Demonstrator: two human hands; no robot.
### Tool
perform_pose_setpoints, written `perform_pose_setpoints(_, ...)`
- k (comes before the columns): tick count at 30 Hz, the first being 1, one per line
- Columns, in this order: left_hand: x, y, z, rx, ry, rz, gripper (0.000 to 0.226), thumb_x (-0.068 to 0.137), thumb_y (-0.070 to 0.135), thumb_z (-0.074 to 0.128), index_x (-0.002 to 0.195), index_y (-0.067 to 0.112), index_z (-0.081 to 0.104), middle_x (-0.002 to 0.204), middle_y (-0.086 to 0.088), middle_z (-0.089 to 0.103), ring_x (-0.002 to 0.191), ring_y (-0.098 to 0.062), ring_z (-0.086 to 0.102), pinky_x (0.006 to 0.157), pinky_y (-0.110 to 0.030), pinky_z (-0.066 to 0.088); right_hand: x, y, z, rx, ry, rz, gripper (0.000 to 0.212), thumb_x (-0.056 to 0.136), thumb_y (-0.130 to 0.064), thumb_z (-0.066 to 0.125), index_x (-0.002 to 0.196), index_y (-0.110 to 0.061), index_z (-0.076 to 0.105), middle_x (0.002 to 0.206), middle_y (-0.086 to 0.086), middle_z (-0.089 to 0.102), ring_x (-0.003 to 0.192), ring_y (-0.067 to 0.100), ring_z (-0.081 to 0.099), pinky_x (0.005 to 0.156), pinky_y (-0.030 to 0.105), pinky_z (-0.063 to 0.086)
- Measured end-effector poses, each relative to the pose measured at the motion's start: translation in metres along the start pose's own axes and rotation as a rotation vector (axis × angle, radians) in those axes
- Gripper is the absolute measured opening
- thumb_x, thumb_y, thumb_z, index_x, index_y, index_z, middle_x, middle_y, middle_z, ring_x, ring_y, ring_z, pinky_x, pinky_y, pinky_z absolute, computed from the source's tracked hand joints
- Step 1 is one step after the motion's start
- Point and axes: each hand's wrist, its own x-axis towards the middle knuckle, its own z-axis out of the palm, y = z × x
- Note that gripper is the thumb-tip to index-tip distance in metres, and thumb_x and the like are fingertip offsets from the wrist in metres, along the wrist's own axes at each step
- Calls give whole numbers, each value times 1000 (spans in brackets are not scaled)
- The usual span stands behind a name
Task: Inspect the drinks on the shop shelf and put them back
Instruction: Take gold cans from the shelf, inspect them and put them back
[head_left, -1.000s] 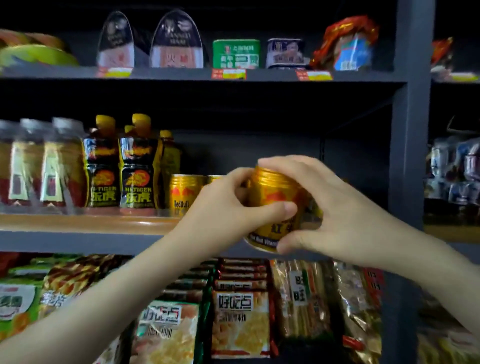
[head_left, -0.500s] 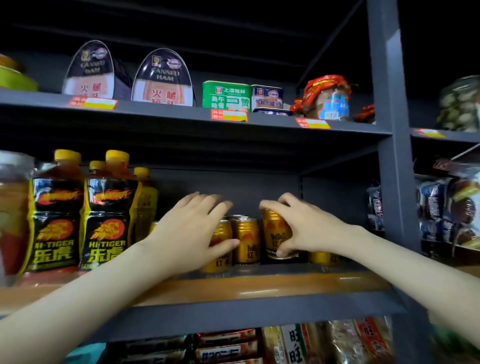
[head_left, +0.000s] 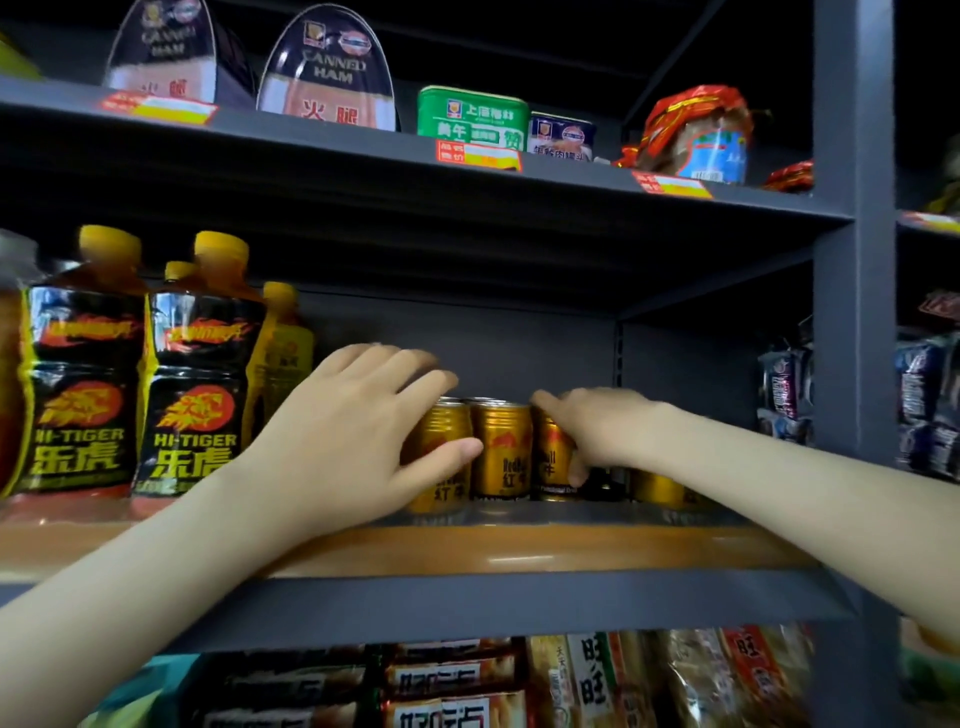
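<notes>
Three gold Red Bull cans stand upright side by side on the middle shelf (head_left: 519, 551). My left hand (head_left: 353, 436) wraps the left can (head_left: 441, 431), thumb across its front and fingers over its top. My right hand (head_left: 602, 431) grips the right can (head_left: 551, 457) from its right side, with fingers over the rim and thumb low. The middle can (head_left: 501, 452) stands untouched between them. Another gold can (head_left: 654, 488) shows partly behind my right forearm.
Hi-Tiger bottles (head_left: 197, 405) with yellow caps stand to the left of the cans. Canned ham tins (head_left: 332, 73) and other tins sit on the shelf above. A grey upright post (head_left: 852, 312) bounds the bay on the right. Snack packs (head_left: 457, 686) fill the shelf below.
A second ago both hands held one gold can in the air in front of the shelf. The can now stands on the shelf among the others, with one hand on each outer can.
</notes>
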Motion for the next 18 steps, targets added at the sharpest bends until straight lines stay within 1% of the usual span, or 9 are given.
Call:
perform_pose_setpoints(2, -3, 4, -2, -5, -22, -5, 66, 93, 64, 29, 120, 15, 64, 116, -5, 65, 104, -26, 62, 93, -40, 46, 7, 0, 2, -50, -17, 31, 93, 76, -21, 80, 147, -20, 18, 112, 6, 56, 91, 24, 59, 64, 35, 49)
perform_pose_setpoints(4, -8, 10, -2, 2, -48, -8, 68, 92, 67, 29, 122, 16, 63, 119, -4, 64, 106, -25, 61, 95, -39, 45, 17, 0, 8, -102, -20, 70, 101, 79, -22, 77, 152, -20, 7, 132, 10, 51, 102, 26, 59, 71, 36, 48)
perform_pose_setpoints(7, -17, 16, 4, 43, -70, 8, 68, 91, 68, 32, 124, 18, 63, 122, -5, 63, 109, -25, 60, 102, -39, 38, 28, -2, 18, -123, -33, 114, 111, 82, -26, 74, 153, -18, -11, 155, 16, 24, 138, 35, 33, 105, 43, 39)
perform_pose_setpoints(9, -20, 16, 7, 50, -61, 2, 65, 90, 66, 36, 124, 18, 63, 121, -5, 63, 109, -25, 60, 104, -37, 31, 27, -1, 17, -47, -25, 90, 107, 86, -16, 70, 152, -19, -14, 159, 16, 12, 144, 35, 20, 111, 43, 32)
perform_pose_setpoints(10, -20, 16, 7, 47, -58, -4, 64, 89, 65, 37, 124, 18, 63, 121, -5, 63, 109, -25, 61, 104, -36, 29, 24, 0, 14, 32, -5, 66, 103, 88, -7, 65, 153, -21, -14, 161, 14, 8, 144, 34, 21, 108, 41, 35)
perform_pose_setpoints(12, -21, 17, 7, 43, -55, -13, 63, 89, 65, 38, 126, 18, 62, 120, -4, 64, 108, -24, 60, 102, -34, 29, 16, 2, 4, 249, 61, 18, 92, 90, 6, 52, 154, -24, -6, 162, 10, 6, 138, 29, 35, 93, 31, 47)
perform_pose_setpoints(15, -20, 18, 8, 42, -54, -16, 63, 89, 64, 39, 126, 18, 61, 119, -3, 63, 106, -23, 60, 101, -34, 30, 6, 4, -12, 615, 197, -66, 52, 100, -12, 42, 149, -25, 29, 153, 5, 34, 106, 14, 56, 75, 19, 49)
perform_pose_setpoints(17, -20, 19, 8, 47, -58, -18, 64, 88, 64, 39, 127, 18, 61, 119, -3, 63, 106, -24, 60, 100, -35, 31, 1, -2, -17, 795, 201, -99, 40, 100, -37, 45, 138, -27, 45, 142, 1, 48, 111, 14, 53, 89, 25, 47)
perform_pose_setpoints(18, -21, 19, 9, 49, -60, -20, 64, 89, 64, 39, 127, 18, 61, 120, -3, 63, 106, -24, 60, 100, -36, 32, 0, -6, -18, 835, 156, -111, 46, 96, -49, 48, 136, -27, 48, 138, -1, 50, 116, 16, 51, 97, 32, 46)
